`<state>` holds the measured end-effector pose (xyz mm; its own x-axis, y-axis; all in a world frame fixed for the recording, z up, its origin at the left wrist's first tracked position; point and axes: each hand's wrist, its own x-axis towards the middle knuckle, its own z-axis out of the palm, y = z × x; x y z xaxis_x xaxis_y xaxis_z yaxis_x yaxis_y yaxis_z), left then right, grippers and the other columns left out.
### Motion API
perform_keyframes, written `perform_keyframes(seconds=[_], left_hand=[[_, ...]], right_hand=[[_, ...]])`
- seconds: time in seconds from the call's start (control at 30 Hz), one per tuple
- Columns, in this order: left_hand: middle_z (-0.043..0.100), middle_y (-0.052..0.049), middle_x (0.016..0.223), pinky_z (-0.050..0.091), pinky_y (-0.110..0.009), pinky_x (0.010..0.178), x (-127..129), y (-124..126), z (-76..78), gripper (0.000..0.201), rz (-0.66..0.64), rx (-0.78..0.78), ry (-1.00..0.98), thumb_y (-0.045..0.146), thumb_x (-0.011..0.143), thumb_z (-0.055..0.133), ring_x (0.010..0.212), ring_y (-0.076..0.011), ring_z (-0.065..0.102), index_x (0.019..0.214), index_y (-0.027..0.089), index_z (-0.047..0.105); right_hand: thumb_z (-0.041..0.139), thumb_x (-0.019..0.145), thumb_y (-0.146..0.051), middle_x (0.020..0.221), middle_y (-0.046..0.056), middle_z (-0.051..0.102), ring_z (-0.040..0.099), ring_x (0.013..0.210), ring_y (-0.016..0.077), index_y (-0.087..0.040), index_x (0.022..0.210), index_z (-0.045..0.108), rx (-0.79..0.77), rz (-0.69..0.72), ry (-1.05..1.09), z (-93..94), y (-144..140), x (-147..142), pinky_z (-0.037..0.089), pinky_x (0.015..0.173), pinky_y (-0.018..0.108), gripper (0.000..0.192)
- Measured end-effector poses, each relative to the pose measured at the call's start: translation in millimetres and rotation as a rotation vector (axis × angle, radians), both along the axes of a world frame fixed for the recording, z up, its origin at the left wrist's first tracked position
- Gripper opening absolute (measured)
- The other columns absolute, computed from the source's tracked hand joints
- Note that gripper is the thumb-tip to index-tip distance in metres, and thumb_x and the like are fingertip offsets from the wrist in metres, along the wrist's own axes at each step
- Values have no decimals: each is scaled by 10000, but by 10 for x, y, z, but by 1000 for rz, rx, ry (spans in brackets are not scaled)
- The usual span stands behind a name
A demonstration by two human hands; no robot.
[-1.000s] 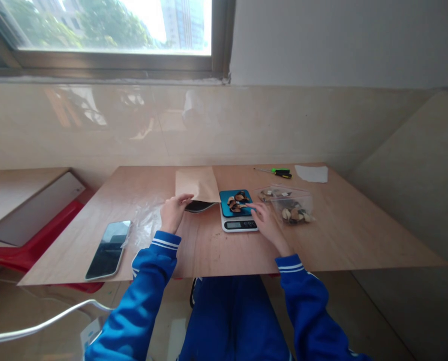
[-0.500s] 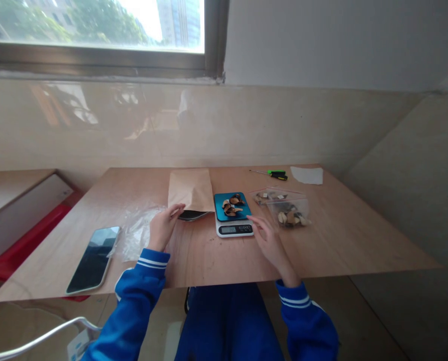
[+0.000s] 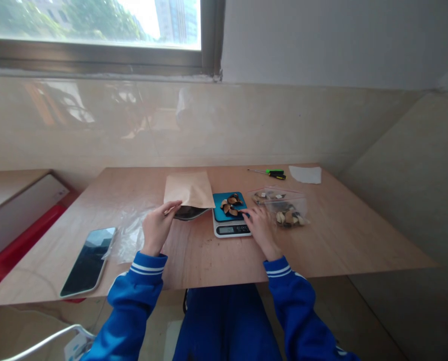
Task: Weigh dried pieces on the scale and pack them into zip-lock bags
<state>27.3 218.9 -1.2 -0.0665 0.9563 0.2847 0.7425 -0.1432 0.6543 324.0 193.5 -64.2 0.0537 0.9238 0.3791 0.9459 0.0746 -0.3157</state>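
My left hand (image 3: pixel 158 226) pinches the near edge of a brown kraft paper bag (image 3: pixel 188 188), lifting its mouth so that the dark inside shows. Right of the bag stands a small digital scale (image 3: pixel 224 231) with a blue platform and a lit display too small to read. On the platform lie several dried, curled brown shell-like pieces (image 3: pixel 229 200). My right hand (image 3: pixel 259 225) reaches over the scale's right side, its fingertips closed at the end of the nearest piece. Close by on its right are clear zip bags (image 3: pixel 290 215) of similar pieces.
Crumpled clear plastic (image 3: pixel 126 235) and a phone (image 3: pixel 88 263) lie on the left of the wooden table (image 3: pixel 194 260). Toward the back right are screwdrivers (image 3: pixel 274 173) and a white paper (image 3: pixel 305 174). A tiled wall rises behind.
My right hand has moved left and inward over the scale, its fingertips now at a dried piece. My left hand has raised the bag's edge, so its mouth gapes wider.
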Motion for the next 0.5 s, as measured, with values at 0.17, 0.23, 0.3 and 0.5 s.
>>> perform_keyframes(seconds=[0.17, 0.23, 0.3, 0.5], left_hand=[[764, 9, 982, 487, -268, 731, -5, 8, -1, 231, 14, 29, -53, 383, 874, 566, 868, -196, 696, 1005, 309, 741], [763, 5, 968, 490, -277, 736, -5, 17, -8, 227, 15, 56, -74, 386, 868, 578, 845, -193, 692, 1001, 310, 746], [763, -2, 950, 491, -284, 726, 1, 19, -15, 223, 13, 90, -92, 389, 864, 590, 818, -191, 687, 998, 310, 750], [751, -21, 883, 491, -282, 675, 103, -62, 57, 221, -24, 231, -148, 414, 846, 624, 762, -175, 680, 977, 296, 758]], right_hand=[[493, 918, -240, 981, 126, 666, 561, 944, 300, -196, 1016, 723, 23, -110, -25, -51, -2, 51, 407, 821, 435, 255], [496, 903, -213, 1014, 134, 652, 563, 962, 301, -173, 1066, 703, 43, -122, 5, -17, -19, 38, 422, 844, 448, 267], [477, 891, -161, 1057, 146, 631, 568, 1001, 295, -139, 1127, 669, 109, -91, 78, 81, -74, -35, 442, 880, 455, 306], [371, 931, -83, 1153, 80, 619, 572, 1131, 184, -215, 1199, 607, 215, 467, 361, 570, -301, -735, 476, 989, 344, 381]])
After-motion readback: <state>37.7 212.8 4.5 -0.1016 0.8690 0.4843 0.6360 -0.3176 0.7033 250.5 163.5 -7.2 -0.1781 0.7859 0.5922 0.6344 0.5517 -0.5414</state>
